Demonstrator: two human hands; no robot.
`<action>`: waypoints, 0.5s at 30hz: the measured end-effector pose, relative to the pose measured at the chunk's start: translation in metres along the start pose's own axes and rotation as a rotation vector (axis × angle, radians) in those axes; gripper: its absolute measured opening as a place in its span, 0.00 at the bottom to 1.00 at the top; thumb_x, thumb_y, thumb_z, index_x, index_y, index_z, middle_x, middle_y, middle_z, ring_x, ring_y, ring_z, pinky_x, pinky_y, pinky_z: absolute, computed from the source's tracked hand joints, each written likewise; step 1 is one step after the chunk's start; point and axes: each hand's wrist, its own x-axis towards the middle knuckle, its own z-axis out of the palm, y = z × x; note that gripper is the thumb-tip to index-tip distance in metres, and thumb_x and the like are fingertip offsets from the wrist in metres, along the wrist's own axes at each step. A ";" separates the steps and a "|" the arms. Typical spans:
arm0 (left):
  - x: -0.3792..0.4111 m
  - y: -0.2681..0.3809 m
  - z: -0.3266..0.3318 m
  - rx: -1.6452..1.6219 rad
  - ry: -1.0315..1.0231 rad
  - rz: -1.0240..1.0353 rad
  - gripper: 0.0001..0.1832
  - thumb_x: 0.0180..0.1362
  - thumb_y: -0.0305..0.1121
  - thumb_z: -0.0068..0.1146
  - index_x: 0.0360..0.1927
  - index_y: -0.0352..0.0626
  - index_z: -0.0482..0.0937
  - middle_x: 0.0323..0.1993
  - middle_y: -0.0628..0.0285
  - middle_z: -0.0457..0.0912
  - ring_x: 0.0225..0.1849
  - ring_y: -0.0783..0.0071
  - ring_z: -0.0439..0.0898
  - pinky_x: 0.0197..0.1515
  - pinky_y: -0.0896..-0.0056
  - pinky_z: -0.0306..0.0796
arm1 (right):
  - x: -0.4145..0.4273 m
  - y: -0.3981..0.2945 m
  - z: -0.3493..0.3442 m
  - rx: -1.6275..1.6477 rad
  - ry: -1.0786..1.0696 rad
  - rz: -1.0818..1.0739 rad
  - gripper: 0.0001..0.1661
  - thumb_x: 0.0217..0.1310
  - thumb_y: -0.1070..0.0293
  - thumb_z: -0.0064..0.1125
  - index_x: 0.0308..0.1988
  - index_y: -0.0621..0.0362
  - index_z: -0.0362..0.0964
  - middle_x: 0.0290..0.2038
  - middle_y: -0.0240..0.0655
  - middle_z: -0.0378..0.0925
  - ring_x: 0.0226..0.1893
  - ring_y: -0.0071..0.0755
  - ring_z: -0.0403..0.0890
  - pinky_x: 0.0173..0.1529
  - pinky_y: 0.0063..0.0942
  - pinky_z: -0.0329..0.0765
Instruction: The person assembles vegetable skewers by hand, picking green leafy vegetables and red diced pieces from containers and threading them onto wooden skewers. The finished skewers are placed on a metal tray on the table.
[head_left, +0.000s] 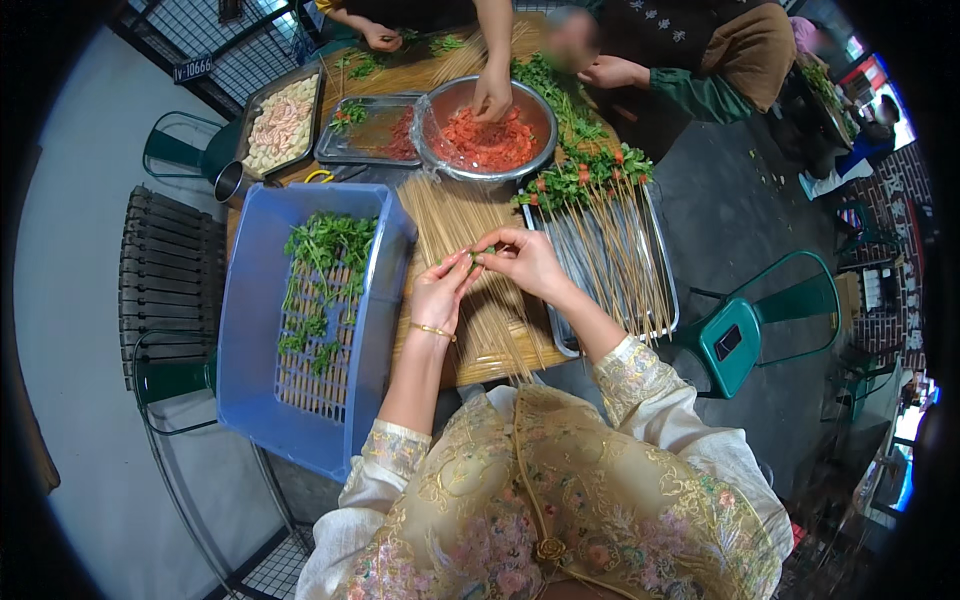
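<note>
My left hand (439, 294) and my right hand (526, 262) meet over the wooden table (487, 361). Pinched between their fingertips is a small green herb sprig (489, 253), mostly hidden by the fingers. Loose bamboo skewers (444, 214) lie beneath both hands, pointing towards me. On my left stands a blue plastic crate (251, 315) with leafy cilantro (326, 244) over its slatted bottom. To the right, a metal tray (551, 292) holds several skewers topped with cilantro bundles (592, 176) and red pieces of meat.
Beyond the skewers, a co-worker's hand (493, 91) reaches into a steel bowl (551, 124) of red marinated meat (491, 142). Trays with meat (405, 136) and pale rolled pieces (281, 124) sit far left. Yellow-handled scissors (320, 175) lie behind the crate. A green chair (724, 345) stands right.
</note>
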 end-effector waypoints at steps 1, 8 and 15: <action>0.003 -0.002 -0.003 0.007 -0.002 0.001 0.16 0.58 0.24 0.52 0.47 0.25 0.69 0.44 0.54 0.75 0.44 0.68 0.77 0.52 0.73 0.73 | 0.004 0.005 -0.003 0.052 -0.043 0.000 0.10 0.50 0.74 0.62 0.36 0.62 0.77 0.24 0.25 0.76 0.23 0.10 0.71 0.28 0.13 0.69; 0.011 -0.010 -0.021 -0.009 0.168 -0.051 0.13 0.58 0.21 0.50 0.46 0.25 0.71 0.46 0.52 0.75 0.44 0.69 0.77 0.49 0.74 0.75 | 0.079 0.043 -0.066 -0.200 0.120 -0.059 0.10 0.50 0.70 0.62 0.36 0.61 0.78 0.28 0.32 0.80 0.27 0.19 0.77 0.35 0.20 0.75; 0.009 -0.018 -0.028 -0.028 0.277 -0.085 0.12 0.57 0.21 0.51 0.45 0.27 0.73 0.44 0.53 0.76 0.43 0.67 0.78 0.48 0.73 0.76 | 0.209 0.103 -0.102 -0.904 0.126 -0.057 0.08 0.47 0.67 0.59 0.30 0.58 0.76 0.31 0.43 0.78 0.35 0.45 0.79 0.40 0.36 0.75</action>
